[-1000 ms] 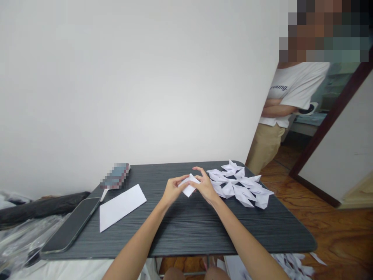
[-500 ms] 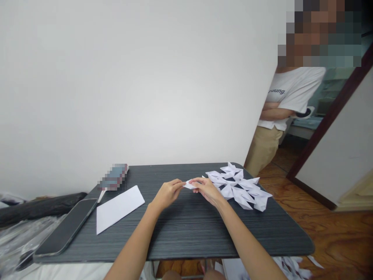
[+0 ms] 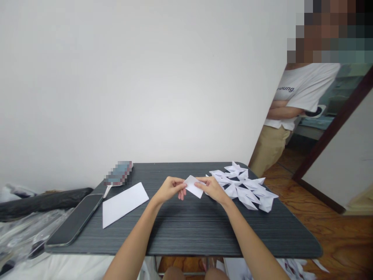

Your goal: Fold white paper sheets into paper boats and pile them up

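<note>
A small folded white paper (image 3: 193, 187), roughly square and turned cornerwise, is pinched between both hands above the dark table (image 3: 186, 237). My left hand (image 3: 171, 188) grips its left corner between thumb and forefinger, with the other fingers curled below. On the opposite corner, the thumb and fingers of my right hand (image 3: 213, 188) are closed. Just beyond the right hand lie several folded white paper pieces (image 3: 247, 190) with pointed tips, spread over the right side of the table. To the left rests a stack of white paper (image 3: 125, 204).
A smartphone (image 3: 77, 221) lies at the table's left edge, and a partly blurred item (image 3: 119, 174) is behind it. Plastic-wrapped things (image 3: 26, 233) sit left of the table. A person (image 3: 294, 101) stands at the right with arms folded. Paper scraps (image 3: 297, 268) lie below the table.
The paper in my hands has turned so its broad square face shows, where before only a narrow sliver was visible. The view has shifted slightly to the left.
</note>
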`<state>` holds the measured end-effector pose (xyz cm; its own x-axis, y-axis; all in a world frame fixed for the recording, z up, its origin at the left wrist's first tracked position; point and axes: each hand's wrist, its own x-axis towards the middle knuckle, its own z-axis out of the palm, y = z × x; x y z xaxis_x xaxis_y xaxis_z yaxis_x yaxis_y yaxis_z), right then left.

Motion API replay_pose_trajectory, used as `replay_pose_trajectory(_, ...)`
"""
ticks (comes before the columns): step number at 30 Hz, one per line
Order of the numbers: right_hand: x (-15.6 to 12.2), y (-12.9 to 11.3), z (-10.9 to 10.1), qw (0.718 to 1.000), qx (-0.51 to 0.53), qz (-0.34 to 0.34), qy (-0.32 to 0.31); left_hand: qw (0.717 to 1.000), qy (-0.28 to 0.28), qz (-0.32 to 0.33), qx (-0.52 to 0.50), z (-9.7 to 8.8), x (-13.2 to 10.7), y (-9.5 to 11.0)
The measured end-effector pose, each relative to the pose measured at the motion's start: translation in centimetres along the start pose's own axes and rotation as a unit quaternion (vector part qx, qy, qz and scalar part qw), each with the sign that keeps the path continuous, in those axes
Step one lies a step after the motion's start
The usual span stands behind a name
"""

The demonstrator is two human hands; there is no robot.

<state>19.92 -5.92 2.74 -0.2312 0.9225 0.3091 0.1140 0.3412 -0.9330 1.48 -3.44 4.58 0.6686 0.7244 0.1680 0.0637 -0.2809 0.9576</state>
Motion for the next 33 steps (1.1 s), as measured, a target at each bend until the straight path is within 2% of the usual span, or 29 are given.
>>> replay_pose_trajectory(6, 0.0, 0.9, -0.2, 0.996, 0.078, 0.024, 0.021, 0.99, 0.021, -0.043, -0.134, 0.1, 0.3, -0.6)
replay_pose_trajectory(13, 0.1, 1.6, -0.3, 0.995, 0.09, 0.029, 0.011, 0.978, 0.006, -0.089, -0.187, 0.3, 0.1, -0.2)
replay_pose_trajectory(18, 0.1, 1.6, -0.3, 0.995, 0.094, 0.032, 0.008, 0.981, 0.005, -0.1, -0.165, 0.2, 0.1, -0.1)
replay_pose_trajectory(24, 0.1, 1.5, -0.2, 0.996, 0.087, 0.027, -0.006, 0.989, -0.005, -0.083, -0.122, 0.1, 0.1, 0.0)
replay_pose_trajectory(33, 0.0, 0.9, 0.3, 1.0, 0.023, -0.008, -0.012, 0.999, 0.005, -0.041, 0.018, 0.2, 0.2, -0.6)
